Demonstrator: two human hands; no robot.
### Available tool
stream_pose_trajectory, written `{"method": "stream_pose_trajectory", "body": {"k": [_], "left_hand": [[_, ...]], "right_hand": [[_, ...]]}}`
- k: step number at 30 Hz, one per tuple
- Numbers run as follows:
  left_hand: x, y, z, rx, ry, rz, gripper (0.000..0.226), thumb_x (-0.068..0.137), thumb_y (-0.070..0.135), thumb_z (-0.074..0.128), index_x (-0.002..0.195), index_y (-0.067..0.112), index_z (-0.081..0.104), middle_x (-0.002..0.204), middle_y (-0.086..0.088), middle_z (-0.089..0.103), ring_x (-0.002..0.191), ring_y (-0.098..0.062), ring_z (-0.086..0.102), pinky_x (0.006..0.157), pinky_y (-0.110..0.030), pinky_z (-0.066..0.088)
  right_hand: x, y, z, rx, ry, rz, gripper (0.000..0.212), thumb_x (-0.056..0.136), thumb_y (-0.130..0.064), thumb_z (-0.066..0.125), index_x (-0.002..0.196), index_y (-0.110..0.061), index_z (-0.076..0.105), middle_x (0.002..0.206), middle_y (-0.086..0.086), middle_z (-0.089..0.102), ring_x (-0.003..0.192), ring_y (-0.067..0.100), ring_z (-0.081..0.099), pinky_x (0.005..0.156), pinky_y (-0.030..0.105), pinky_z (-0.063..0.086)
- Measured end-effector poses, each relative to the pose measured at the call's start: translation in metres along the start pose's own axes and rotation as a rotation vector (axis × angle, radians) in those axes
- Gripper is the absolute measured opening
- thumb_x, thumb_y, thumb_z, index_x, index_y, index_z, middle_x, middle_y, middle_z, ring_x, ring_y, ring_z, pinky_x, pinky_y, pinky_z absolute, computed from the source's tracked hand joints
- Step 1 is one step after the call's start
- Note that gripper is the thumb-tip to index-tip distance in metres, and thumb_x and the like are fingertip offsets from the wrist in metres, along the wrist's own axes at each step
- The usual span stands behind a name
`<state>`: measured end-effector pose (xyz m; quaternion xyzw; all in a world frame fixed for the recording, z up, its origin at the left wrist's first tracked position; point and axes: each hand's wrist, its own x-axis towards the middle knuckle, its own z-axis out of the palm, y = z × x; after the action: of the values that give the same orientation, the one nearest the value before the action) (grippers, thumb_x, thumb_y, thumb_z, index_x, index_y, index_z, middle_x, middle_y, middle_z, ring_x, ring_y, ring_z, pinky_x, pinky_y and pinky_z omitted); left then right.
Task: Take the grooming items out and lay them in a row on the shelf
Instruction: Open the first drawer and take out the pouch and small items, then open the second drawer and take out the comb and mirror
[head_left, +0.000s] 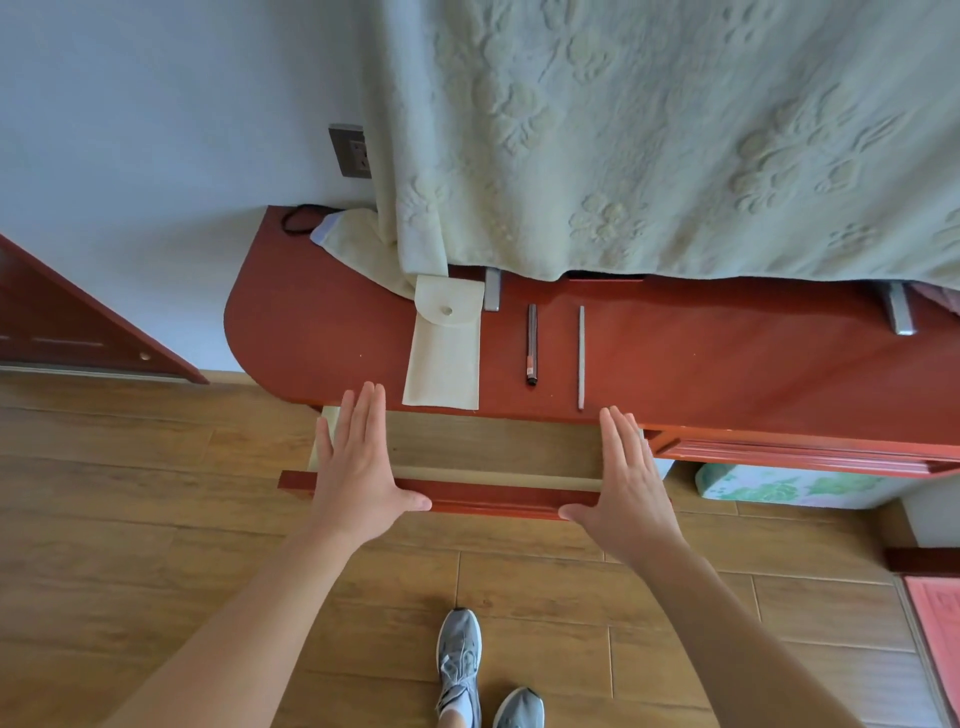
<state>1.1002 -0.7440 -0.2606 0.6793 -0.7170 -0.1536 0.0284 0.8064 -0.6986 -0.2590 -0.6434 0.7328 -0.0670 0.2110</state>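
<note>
- the left hand (358, 467) and right hand (631, 488) lie flat with fingers straight, holding nothing, at 9 and 3 o'clock on the open drawer (493, 501) front.
- on the shelf (727, 353), at 12 o'clock from the drawer, three things sit in a row, apart: cream pouch (444, 353), dark stick (531, 345), grey file (581, 356).

Pouch (444, 353), stick (531, 344) and file (581, 356) laid in a row on shelf (727, 364), pouch leftmost, file rightmost, drawer (493, 500) set open below shelf's front edge.

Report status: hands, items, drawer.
Left hand, right hand open, flat against drawer front. Pouch, dark stick, file in row on shelf. Drawer out; nothing blocking it.
</note>
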Motion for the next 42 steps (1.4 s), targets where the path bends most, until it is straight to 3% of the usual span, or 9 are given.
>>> {"method": "stream_pose_trajectory", "body": {"k": [3,6,10,15,19,23,42], "left_hand": [[0.02,0.0,-0.001,0.034,0.009,0.034,0.144,0.058,0.067,0.082,0.157,0.015,-0.008,0.167,-0.003,-0.002,0.153,-0.022,-0.009,0.121,-0.05,-0.006],[0.032,-0.001,0.0,0.039,0.033,0.046,0.13,0.061,0.07,0.078,0.157,0.013,0.012,0.166,-0.005,0.013,0.154,-0.023,0.005,0.122,-0.048,0.002],[0.038,-0.005,0.006,0.043,0.143,0.063,0.111,0.063,0.068,0.079,0.148,0.007,0.041,0.156,-0.01,0.038,0.146,-0.029,0.03,0.12,-0.048,0.021],[0.047,-0.007,0.018,0.008,0.311,0.074,0.092,0.061,0.053,0.088,0.129,-0.002,0.06,0.134,-0.014,0.058,0.129,-0.033,0.05,0.109,-0.047,0.042],[0.055,-0.017,0.029,-0.014,0.457,0.127,0.064,0.066,0.03,0.091,0.118,0.002,0.067,0.123,-0.011,0.064,0.115,-0.032,0.059,0.101,-0.044,0.046],[0.063,-0.023,0.036,-0.045,0.546,0.146,0.049,0.067,0.021,0.089,0.11,0.005,0.07,0.114,-0.008,0.067,0.105,-0.03,0.061,0.095,-0.044,0.046],[0.058,-0.016,0.031,-0.129,0.445,0.073,0.051,0.07,0.022,0.088,0.115,0.006,0.068,0.121,-0.007,0.063,0.114,-0.028,0.057,0.101,-0.045,0.045]], "right_hand": [[0.017,0.002,-0.003,-0.05,0.01,0.0,0.125,0.073,-0.053,0.078,0.154,-0.016,-0.009,0.164,-0.002,-0.006,0.149,0.016,-0.015,0.121,0.034,-0.004],[0.029,0.002,-0.004,-0.091,0.041,0.0,0.112,0.076,-0.057,0.073,0.156,-0.014,0.006,0.163,-0.002,0.003,0.15,0.016,-0.008,0.12,0.034,-0.006],[0.036,0.003,0.001,-0.075,0.131,0.021,0.096,0.077,-0.054,0.073,0.152,-0.015,0.027,0.158,-0.001,0.024,0.147,0.018,0.01,0.122,0.038,0.012],[0.044,0.01,0.02,-0.078,0.333,-0.008,0.074,0.073,-0.038,0.083,0.133,-0.006,0.054,0.14,0.009,0.05,0.134,0.029,0.039,0.111,0.049,0.036],[0.056,0.009,0.029,-0.034,0.489,0.018,0.057,0.068,-0.03,0.087,0.114,-0.006,0.063,0.123,0.011,0.059,0.116,0.033,0.049,0.098,0.049,0.041],[0.067,0.011,0.031,-0.03,0.553,0.023,0.052,0.065,-0.031,0.089,0.102,-0.007,0.062,0.115,0.01,0.059,0.108,0.033,0.048,0.091,0.048,0.041],[0.064,0.006,0.028,0.005,0.486,0.08,0.052,0.067,-0.03,0.087,0.106,-0.009,0.062,0.119,0.008,0.058,0.114,0.032,0.047,0.096,0.047,0.039]]}}
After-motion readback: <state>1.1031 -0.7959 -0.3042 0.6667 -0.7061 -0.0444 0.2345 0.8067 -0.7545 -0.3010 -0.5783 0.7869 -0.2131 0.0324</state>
